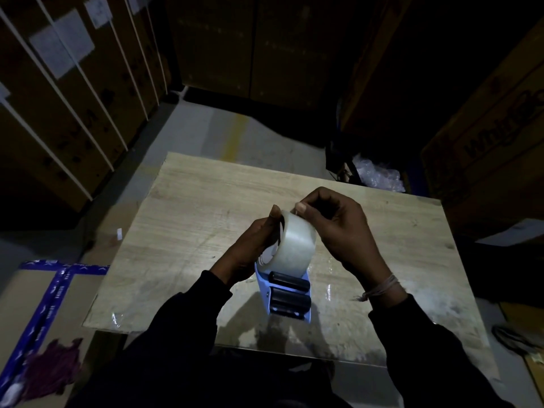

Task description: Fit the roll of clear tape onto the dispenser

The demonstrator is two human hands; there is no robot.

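Gripping the clear tape roll (294, 242) in our left hand (250, 248), we pinch its top edge with our right hand (338, 228) above the blue tape dispenser (287, 293), mid-counter (188, 219), bare wood all round.

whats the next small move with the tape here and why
Probably peel the free end off the tape roll. The right hand pinches at the roll's top edge with thumb and fingertips, while the left hand grips the roll seated in the blue dispenser; no strip looks lifted yet.

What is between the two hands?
The tape roll on the blue dispenser: the left hand holds its side and the right hand pinches its top edge, seen in the head view.
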